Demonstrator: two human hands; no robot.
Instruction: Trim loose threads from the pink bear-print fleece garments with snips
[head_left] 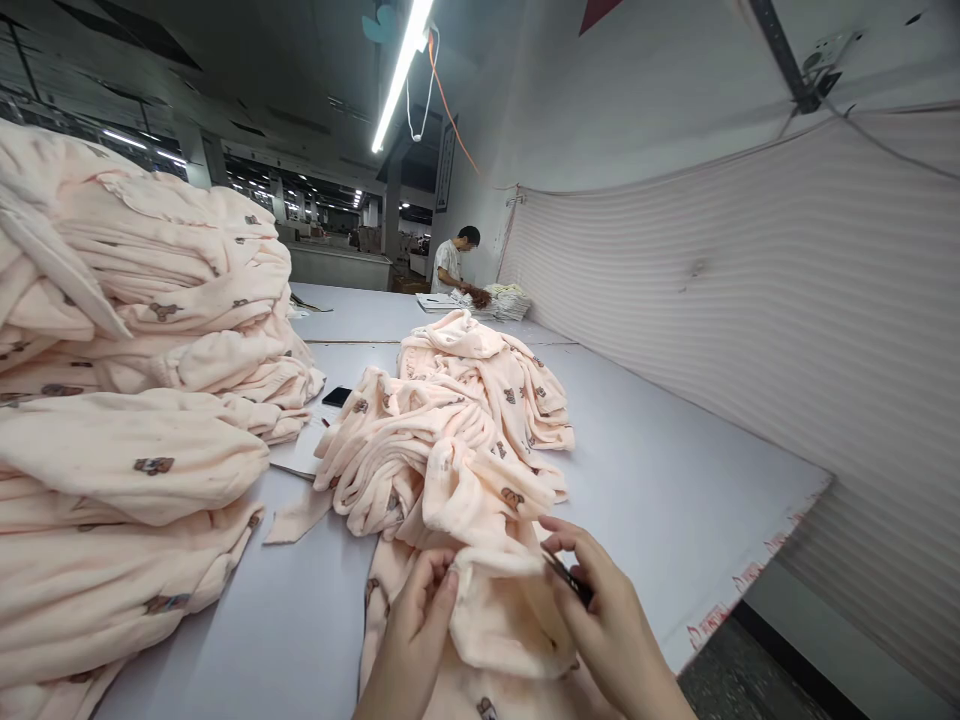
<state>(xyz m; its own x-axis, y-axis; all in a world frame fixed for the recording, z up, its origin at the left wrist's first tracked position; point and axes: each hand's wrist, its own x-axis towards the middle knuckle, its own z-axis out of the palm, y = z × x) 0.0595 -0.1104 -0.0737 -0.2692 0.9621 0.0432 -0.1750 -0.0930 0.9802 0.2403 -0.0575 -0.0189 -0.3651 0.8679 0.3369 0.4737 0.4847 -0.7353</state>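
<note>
Left fingers (444,598) pinched pink cloth (499,640); right fingers (568,538) held a dark tool (576,584) — red print (709,625), unreadably small, edged the tabletop (660,470) at right.

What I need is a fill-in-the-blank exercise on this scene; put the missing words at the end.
1. The small dark tool is in the person's ____ hand.
2. The left hand pinches the pale garment between its fingers and its ____.
3. The larger heap fills the picture's ____ side.
4. The flat black object lies ____ the larger heap and the middle pile.

Missing words: right; thumb; left; between.
</note>
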